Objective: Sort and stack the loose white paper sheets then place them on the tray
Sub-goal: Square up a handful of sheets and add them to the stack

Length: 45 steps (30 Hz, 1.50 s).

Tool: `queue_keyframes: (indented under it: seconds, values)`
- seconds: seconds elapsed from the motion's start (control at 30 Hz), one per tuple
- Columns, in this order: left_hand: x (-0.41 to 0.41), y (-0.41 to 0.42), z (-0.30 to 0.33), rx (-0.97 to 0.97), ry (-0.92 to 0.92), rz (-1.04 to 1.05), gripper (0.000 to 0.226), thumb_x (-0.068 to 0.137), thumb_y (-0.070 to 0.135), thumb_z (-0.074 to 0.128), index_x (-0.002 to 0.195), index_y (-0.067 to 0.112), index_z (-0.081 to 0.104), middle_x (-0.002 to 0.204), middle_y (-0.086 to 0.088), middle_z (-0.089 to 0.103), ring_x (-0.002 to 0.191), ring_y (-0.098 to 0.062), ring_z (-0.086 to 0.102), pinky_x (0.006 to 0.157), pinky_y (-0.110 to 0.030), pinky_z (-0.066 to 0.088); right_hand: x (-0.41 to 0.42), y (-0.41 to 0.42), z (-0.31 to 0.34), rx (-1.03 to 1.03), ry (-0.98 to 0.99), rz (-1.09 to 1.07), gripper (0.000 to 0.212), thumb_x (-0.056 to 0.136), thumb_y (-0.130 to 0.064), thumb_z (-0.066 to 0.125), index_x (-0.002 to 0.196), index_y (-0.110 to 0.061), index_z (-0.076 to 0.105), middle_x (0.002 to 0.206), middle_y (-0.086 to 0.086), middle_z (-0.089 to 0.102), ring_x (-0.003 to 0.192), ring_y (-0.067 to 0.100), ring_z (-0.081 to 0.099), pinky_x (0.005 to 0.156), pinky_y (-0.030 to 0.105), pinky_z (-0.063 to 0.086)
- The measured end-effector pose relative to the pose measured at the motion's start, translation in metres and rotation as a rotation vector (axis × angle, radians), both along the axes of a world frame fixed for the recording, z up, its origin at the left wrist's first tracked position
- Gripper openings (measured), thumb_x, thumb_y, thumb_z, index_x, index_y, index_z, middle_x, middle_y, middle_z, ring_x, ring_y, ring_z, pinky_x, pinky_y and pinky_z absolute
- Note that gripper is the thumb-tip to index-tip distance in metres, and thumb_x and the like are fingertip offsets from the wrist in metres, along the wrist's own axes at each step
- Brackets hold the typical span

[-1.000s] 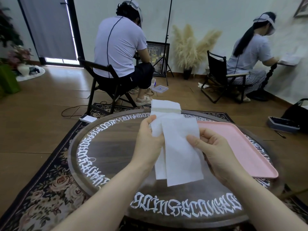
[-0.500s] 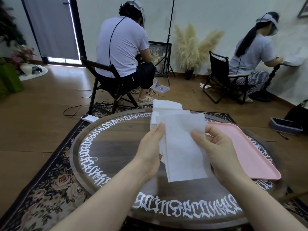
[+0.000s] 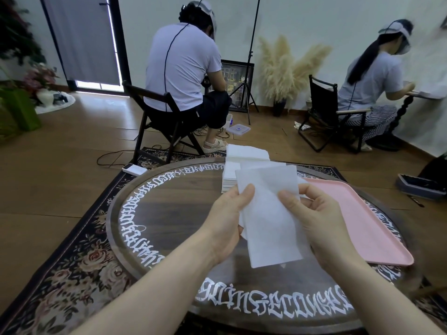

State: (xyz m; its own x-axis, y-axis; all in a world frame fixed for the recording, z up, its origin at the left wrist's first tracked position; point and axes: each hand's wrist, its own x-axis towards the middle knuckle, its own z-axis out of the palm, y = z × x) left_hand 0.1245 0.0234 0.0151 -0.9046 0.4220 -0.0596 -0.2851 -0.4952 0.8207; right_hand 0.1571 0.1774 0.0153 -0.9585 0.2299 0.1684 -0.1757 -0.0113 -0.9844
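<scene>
Raised and turned squarer since the earlier frame, white paper sheets (image 3: 268,213) are pinched by left hand (image 3: 227,221) and right hand (image 3: 316,213) above the worktop (image 3: 169,209); edges should be aligned before transfer to the pink tray (image 3: 362,223).

The round dark wooden table (image 3: 174,209) stood on a floral rug (image 3: 72,267), its top ringed with white ornate lettering (image 3: 273,303). Two things lay directly on it — a stack of white paper sheets (image 3: 232,172) at the far edge, its top sheets somewhat askew, and a pink tray (image 3: 377,228) along the right side, running from the far edge toward the near one. The tray sat just beside the stack; whether they touched, I could not tell.
</scene>
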Motion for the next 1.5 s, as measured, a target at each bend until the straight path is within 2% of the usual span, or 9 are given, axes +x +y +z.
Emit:
queue_keyframes:
  seconds: [0.2,0.53,0.7,0.83,0.97,1.13,1.3,1.4,1.5]
  values:
    - [0.0,0.002,-0.002,-0.059,0.025,-0.001,0.022,0.1,0.021,0.048,0.11,0.011,0.065,0.098,-0.007,0.075,0.085,-0.021,0.069,0.077,-0.035,0.051,0.002,-0.003,0.002,0.01,0.016,-0.013,0.025,0.077,-0.031,0.071,0.092,-0.012,0.066,0.081,0.013,0.076,0.071,0.028,0.075,0.053,0.029,0.057]
    - [0.003,0.001,0.002,-0.095,0.005,0.025,0.023,0.102,0.022,0.046,0.108,0.011,0.065,0.091,-0.006,0.074,0.074,-0.018,0.068,0.05,-0.022,0.047,0.0,-0.002,-0.003,0.032,0.04,-0.026,0.025,0.075,-0.034,0.073,0.091,-0.016,0.068,0.083,0.008,0.077,0.073,0.025,0.075,0.054,0.027,0.055]
    - [0.0,0.0,0.003,-0.038,-0.005,0.072,0.022,0.102,0.021,0.045,0.104,0.011,0.064,0.084,-0.006,0.073,0.057,-0.015,0.063,0.04,-0.015,0.034,-0.005,0.004,0.0,0.1,0.081,-0.106,0.047,0.061,-0.04,0.079,0.103,-0.023,0.065,0.084,-0.008,0.065,0.072,0.01,0.06,0.059,0.015,0.049]
    - [0.0,0.0,0.0,-0.062,0.022,0.06,0.022,0.102,0.025,0.045,0.106,0.016,0.065,0.09,-0.003,0.075,0.074,-0.018,0.068,0.064,-0.028,0.045,-0.002,0.004,0.0,0.07,0.047,-0.024,0.056,0.057,-0.038,0.083,0.107,-0.018,0.064,0.087,0.009,0.068,0.087,0.036,0.065,0.073,0.038,0.056]
    - [0.003,0.003,0.001,-0.05,0.016,0.05,0.021,0.103,0.024,0.044,0.106,0.017,0.064,0.081,0.0,0.075,0.057,-0.01,0.066,0.04,-0.015,0.04,0.005,0.001,0.003,0.139,0.086,0.008,0.041,0.066,-0.03,0.081,0.102,-0.014,0.068,0.099,0.02,0.069,0.097,0.046,0.061,0.087,0.057,0.051]
    - [0.003,0.004,0.001,-0.034,-0.008,0.078,0.02,0.102,0.023,0.045,0.104,0.014,0.064,0.079,-0.002,0.074,0.053,-0.01,0.065,0.039,-0.014,0.038,0.008,0.0,0.006,0.254,0.142,0.027,0.013,0.08,-0.011,0.078,0.088,-0.014,0.068,0.088,0.007,0.068,0.075,0.017,0.062,0.067,0.033,0.049]
    - [0.001,0.005,-0.002,-0.075,-0.026,0.08,0.021,0.103,0.023,0.045,0.103,0.013,0.063,0.08,-0.004,0.073,0.056,-0.012,0.064,0.039,-0.016,0.036,0.006,-0.004,0.002,0.376,0.245,-0.046,0.041,0.086,0.001,0.069,0.111,-0.031,0.067,0.109,-0.002,0.062,0.081,0.002,0.054,0.064,0.013,0.042]
    - [0.002,0.005,0.0,-0.066,-0.021,0.071,0.021,0.103,0.022,0.045,0.104,0.012,0.062,0.072,-0.002,0.071,0.045,-0.008,0.059,0.035,-0.012,0.034,0.006,-0.006,0.003,0.368,0.275,-0.05,0.039,0.086,0.003,0.069,0.103,-0.032,0.069,0.115,-0.007,0.057,0.089,0.002,0.055,0.066,0.013,0.041]
    - [0.003,0.004,0.0,-0.065,-0.014,0.064,0.021,0.103,0.021,0.044,0.106,0.011,0.062,0.069,-0.001,0.07,0.041,-0.006,0.057,0.035,-0.01,0.034,0.005,-0.003,0.004,0.287,0.205,-0.005,0.02,0.086,0.001,0.07,0.092,-0.018,0.072,0.102,0.002,0.065,0.08,0.021,0.061,0.067,0.028,0.047]
